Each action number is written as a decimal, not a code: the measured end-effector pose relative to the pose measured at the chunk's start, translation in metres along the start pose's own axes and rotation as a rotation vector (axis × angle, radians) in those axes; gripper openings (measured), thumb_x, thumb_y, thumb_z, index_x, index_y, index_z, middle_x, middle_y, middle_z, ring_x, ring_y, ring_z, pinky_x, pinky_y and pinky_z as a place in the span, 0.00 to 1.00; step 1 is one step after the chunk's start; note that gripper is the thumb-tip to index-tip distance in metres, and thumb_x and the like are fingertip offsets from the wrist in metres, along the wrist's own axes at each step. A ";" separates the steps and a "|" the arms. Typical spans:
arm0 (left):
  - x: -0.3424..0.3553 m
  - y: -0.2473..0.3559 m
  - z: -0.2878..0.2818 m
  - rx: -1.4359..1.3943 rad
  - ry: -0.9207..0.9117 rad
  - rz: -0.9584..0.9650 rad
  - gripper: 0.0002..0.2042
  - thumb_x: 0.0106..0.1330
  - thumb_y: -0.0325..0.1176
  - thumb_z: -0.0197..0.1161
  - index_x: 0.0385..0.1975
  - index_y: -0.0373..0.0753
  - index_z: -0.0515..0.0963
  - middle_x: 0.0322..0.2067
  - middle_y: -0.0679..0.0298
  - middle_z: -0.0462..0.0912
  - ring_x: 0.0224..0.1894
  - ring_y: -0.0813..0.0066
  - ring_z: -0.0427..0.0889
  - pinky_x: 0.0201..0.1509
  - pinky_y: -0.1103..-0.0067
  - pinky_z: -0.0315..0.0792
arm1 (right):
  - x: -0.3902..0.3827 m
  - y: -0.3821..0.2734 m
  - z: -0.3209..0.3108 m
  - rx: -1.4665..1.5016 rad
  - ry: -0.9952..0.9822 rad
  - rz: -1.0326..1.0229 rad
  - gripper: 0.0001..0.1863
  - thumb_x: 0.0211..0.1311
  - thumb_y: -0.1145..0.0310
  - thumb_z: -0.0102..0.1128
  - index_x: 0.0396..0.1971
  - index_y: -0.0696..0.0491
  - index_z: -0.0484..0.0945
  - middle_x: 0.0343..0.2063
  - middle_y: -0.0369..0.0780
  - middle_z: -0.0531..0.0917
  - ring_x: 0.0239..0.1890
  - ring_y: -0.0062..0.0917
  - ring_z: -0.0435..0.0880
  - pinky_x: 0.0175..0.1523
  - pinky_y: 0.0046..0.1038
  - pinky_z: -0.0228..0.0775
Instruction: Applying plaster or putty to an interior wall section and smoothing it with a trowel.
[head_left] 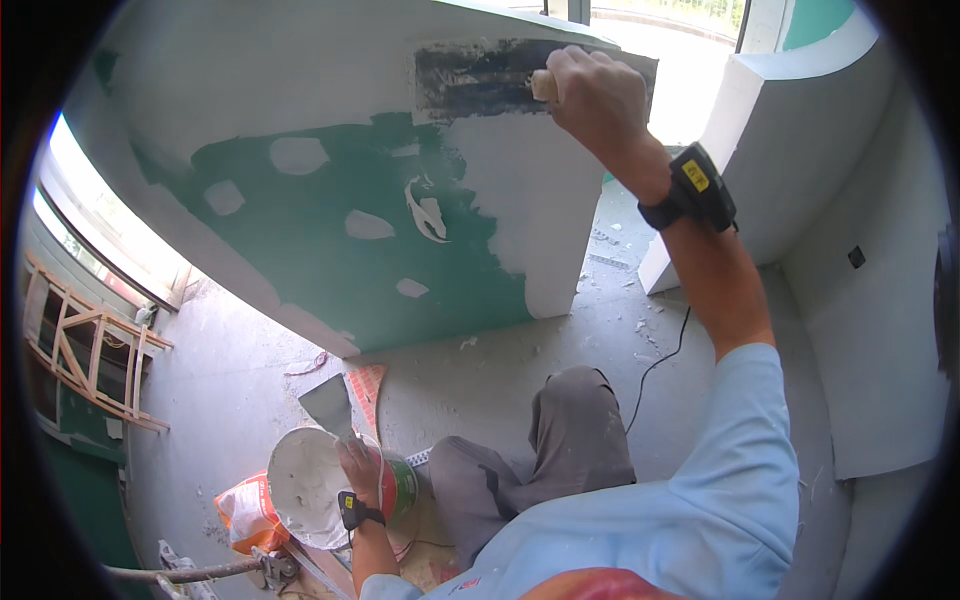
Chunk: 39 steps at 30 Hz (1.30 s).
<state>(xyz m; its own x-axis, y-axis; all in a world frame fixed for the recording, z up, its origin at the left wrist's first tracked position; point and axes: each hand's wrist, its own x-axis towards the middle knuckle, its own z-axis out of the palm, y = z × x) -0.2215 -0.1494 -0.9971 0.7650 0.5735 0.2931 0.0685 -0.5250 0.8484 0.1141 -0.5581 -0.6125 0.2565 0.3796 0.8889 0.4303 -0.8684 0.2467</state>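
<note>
My right hand [604, 96] is closed round the pale handle of a wide plastering trowel [468, 78]. The trowel's dark, plaster-smeared blade lies against the upper part of a curved wall panel [400, 275]. White compound covers the panel's edges, while its middle shows bare green board with several white patches and a ragged smear [430, 215]. Low on the left, my left hand [360, 472] grips a putty knife [328, 404], its broad grey blade pointing up. That hand is over the rim of a bucket [400, 488] of white compound; its fingers are partly hidden.
An orange and white bag [248, 512] leans by the bucket. Wooden framing [95, 345] stands at the far left. A black cable [660, 362] runs along the debris-strewn floor [520, 365]. A curved white wall [800, 150] rises at the right, and a metal pole [190, 573] lies at lower left.
</note>
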 end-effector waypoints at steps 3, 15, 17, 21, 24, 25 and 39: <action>0.007 0.014 0.011 -0.047 -0.040 -0.047 0.15 0.70 0.43 0.40 0.33 0.35 0.63 0.19 0.66 0.64 0.20 0.77 0.63 0.23 0.81 0.60 | 0.006 0.018 0.017 -0.011 -0.113 0.037 0.09 0.54 0.66 0.53 0.21 0.54 0.73 0.22 0.40 0.78 0.25 0.32 0.79 0.31 0.32 0.71; 0.008 0.055 0.025 0.090 0.037 0.090 0.17 0.69 0.44 0.42 0.32 0.33 0.64 0.19 0.60 0.64 0.23 0.63 0.66 0.30 0.70 0.62 | -0.307 -0.067 0.129 0.260 -0.577 0.323 0.07 0.51 0.65 0.56 0.25 0.52 0.74 0.26 0.39 0.77 0.27 0.34 0.80 0.34 0.32 0.72; 0.006 0.052 0.017 0.148 0.029 0.075 0.17 0.69 0.44 0.42 0.32 0.32 0.64 0.19 0.59 0.64 0.23 0.60 0.66 0.30 0.69 0.62 | -0.343 -0.075 0.138 0.307 -0.816 0.340 0.05 0.49 0.67 0.56 0.22 0.52 0.75 0.24 0.40 0.79 0.28 0.38 0.80 0.32 0.34 0.72; 0.005 0.077 0.025 -0.049 -0.061 -0.097 0.14 0.69 0.40 0.41 0.31 0.34 0.64 0.19 0.64 0.65 0.22 0.72 0.64 0.27 0.76 0.61 | -0.327 -0.048 0.099 0.700 -0.759 0.465 0.06 0.42 0.73 0.58 0.24 0.54 0.76 0.26 0.42 0.81 0.29 0.36 0.80 0.33 0.30 0.70; 0.023 0.159 0.061 -0.400 -0.229 -0.059 0.11 0.69 0.38 0.41 0.32 0.38 0.65 0.21 0.70 0.64 0.20 0.84 0.61 0.23 0.83 0.58 | -0.235 -0.004 0.011 1.200 -0.705 0.717 0.08 0.42 0.77 0.58 0.27 0.58 0.76 0.21 0.37 0.80 0.26 0.20 0.77 0.32 0.24 0.69; 0.032 0.181 0.076 -0.378 -0.323 0.017 0.12 0.69 0.40 0.42 0.31 0.38 0.66 0.20 0.70 0.64 0.20 0.84 0.61 0.23 0.84 0.58 | -0.228 0.014 0.004 1.543 -0.556 0.830 0.10 0.46 0.77 0.56 0.32 0.62 0.76 0.25 0.39 0.80 0.30 0.23 0.79 0.34 0.23 0.71; 0.057 0.343 0.172 -0.854 -1.215 0.053 0.19 0.68 0.50 0.43 0.34 0.38 0.68 0.20 0.75 0.59 0.20 0.89 0.57 0.19 0.90 0.51 | -0.184 0.049 -0.097 1.205 -0.925 0.599 0.04 0.39 0.78 0.55 0.20 0.59 0.75 0.20 0.36 0.77 0.24 0.19 0.76 0.33 0.18 0.69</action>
<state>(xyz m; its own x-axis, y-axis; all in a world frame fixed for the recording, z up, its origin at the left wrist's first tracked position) -0.0444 -0.4051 -0.7658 0.8378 -0.5227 0.1576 -0.0341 0.2379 0.9707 0.0039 -0.7019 -0.7261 0.8371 0.5359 0.1099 0.3580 -0.3847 -0.8508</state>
